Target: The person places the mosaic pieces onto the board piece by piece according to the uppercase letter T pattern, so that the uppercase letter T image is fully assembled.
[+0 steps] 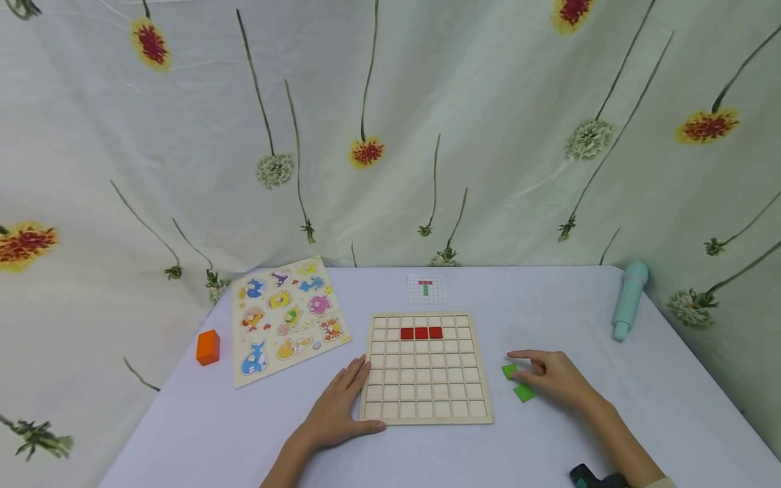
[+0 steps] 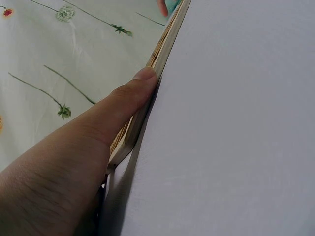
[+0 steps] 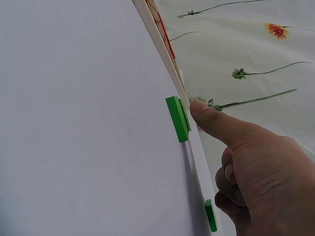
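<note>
A wooden grid board (image 1: 424, 390) lies flat, three red tiles (image 1: 421, 333) side by side in its second row from the top. At the board's lower left corner rests my left hand (image 1: 335, 407), fingers along the left edge; its thumb touches the front edge, also in the left wrist view. Two green tiles (image 1: 523, 393) are visible right of the board. My right hand (image 1: 558, 379) is over them, index finger extended and thumb apart from it, holding nothing visible. In the right wrist view the outstretched digit is beside a green tile (image 3: 177, 119); other fingers are curled.
Behind the board lies a small pattern card (image 1: 426, 289). To the left are an animal picture board (image 1: 281, 369) and an orange block (image 1: 208, 348). A turquoise cylindrical object (image 1: 630, 301) lies at the back right, and a dark object (image 1: 594, 478) at the front right.
</note>
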